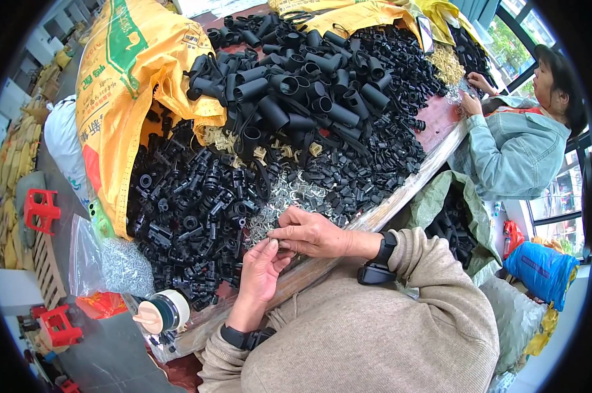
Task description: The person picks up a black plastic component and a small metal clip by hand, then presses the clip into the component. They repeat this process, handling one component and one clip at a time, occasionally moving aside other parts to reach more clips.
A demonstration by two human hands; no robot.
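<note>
My left hand and my right hand meet over the near edge of the worktable, fingertips pinched together. Between them is something small and dark that I cannot make out. Just beyond my fingers lies a heap of small silver metal clips. To the left of these spreads a pile of black plastic fittings, many of them cylindrical. Small flat black pieces cover the surface to the right. Farther back are heaped black tubes with straps.
A torn yellow woven sack stands at the left. A lidded cup sits near the left corner, beside a clear bag of silver parts. A wooden rail edges the table. Another person works at the right, near a green sack.
</note>
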